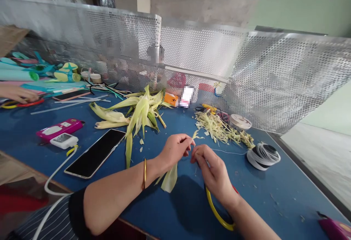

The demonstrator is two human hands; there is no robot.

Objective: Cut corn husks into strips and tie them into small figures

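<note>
My left hand (175, 149) is closed in a pinch on a pale green corn husk strip (170, 179) that hangs down below the fingers. My right hand (212, 168) is closed too, its fingertips meeting the left hand's at the top of the strip; a thin white thread (227, 152) runs from there toward a spool of white thread (263, 155). A yellow-handled tool (218, 212), probably scissors, lies under my right wrist, mostly hidden. A gold bangle sits on my left wrist.
A pile of corn husks (139, 112) and a heap of husk shreds (222, 128) lie on the blue table (274, 196). A black phone (95, 153), pink device (59, 128) and white charger (63, 140) sit left. Another person's hand (16, 93) is far left. A perforated metal screen (246, 68) stands behind.
</note>
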